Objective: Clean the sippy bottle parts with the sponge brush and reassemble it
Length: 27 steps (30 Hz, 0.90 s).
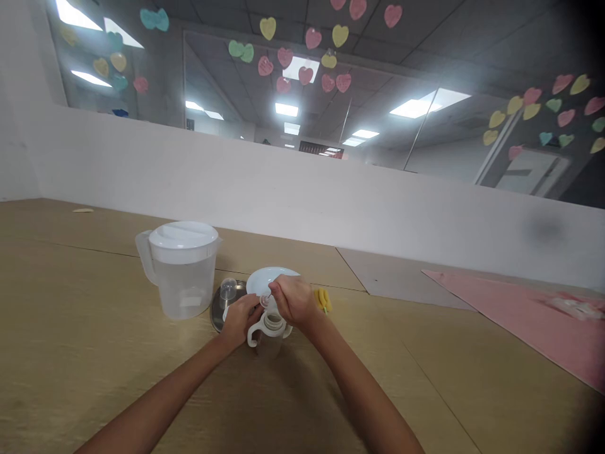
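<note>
My left hand [241, 320] is closed around a small clear round piece [265, 301] that looks like a bottle teat; its exact kind is hard to make out. My right hand [293, 297] is a closed fist, gripping a thin rod that points toward that piece; most of the rod is hidden in the fingers. Just below both hands a clear baby bottle [270, 343] with white side handles stands upright, its mouth uncovered. Behind the hands lies a white plate [267, 276]. A round metal tray [216, 309] shows beside my left hand, with a clear dome cap [228, 289] on it.
A lidded translucent pitcher [184, 277] holding clear liquid stands left of the tray. A yellow sponge-like thing [323, 299] lies beyond my right wrist. At the far right a pink mat [515, 315] covers the table [401, 372]. A white wall [283, 195] borders the back.
</note>
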{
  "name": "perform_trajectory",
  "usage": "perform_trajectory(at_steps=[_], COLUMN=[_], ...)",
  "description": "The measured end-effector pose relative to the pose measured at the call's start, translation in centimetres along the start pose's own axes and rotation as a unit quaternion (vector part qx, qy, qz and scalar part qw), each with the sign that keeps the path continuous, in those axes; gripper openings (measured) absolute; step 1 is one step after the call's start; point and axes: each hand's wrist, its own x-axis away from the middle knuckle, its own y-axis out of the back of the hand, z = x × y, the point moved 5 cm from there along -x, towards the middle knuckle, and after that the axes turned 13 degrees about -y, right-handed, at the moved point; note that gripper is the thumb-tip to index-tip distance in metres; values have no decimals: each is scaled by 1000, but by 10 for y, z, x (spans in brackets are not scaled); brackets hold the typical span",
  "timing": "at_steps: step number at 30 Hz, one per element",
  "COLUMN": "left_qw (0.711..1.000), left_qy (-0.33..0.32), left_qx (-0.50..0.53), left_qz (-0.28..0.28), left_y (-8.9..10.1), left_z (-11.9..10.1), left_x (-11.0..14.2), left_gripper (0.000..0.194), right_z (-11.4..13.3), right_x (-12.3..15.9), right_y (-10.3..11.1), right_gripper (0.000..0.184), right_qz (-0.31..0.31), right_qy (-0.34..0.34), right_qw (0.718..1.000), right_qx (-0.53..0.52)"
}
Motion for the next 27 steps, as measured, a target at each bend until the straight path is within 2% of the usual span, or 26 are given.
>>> perform_trajectory(at_steps=[9,13,20,27], left_qw=[1000,999,999,999], left_qy=[20,20,30,21], left_qx=[6,18,7,20], left_qz=[-17,-20,-11,-33], left_y=[-1,-2,-5,-3], left_z=[-3,0,6,2], left_x=[0,2,3,3], left_gripper=[32,29,32,35], right_z=[-5,-5,-17,-17], right_x=[6,9,16,18], right_y=[-15,-25,-45,-54], right_gripper=[45,45,45,43], right_qz=[8,34,133,266], right_qy=[3,6,-23,-71], right_qw=[1000,999,991,961], right_qx=[-14,-12,-3,10])
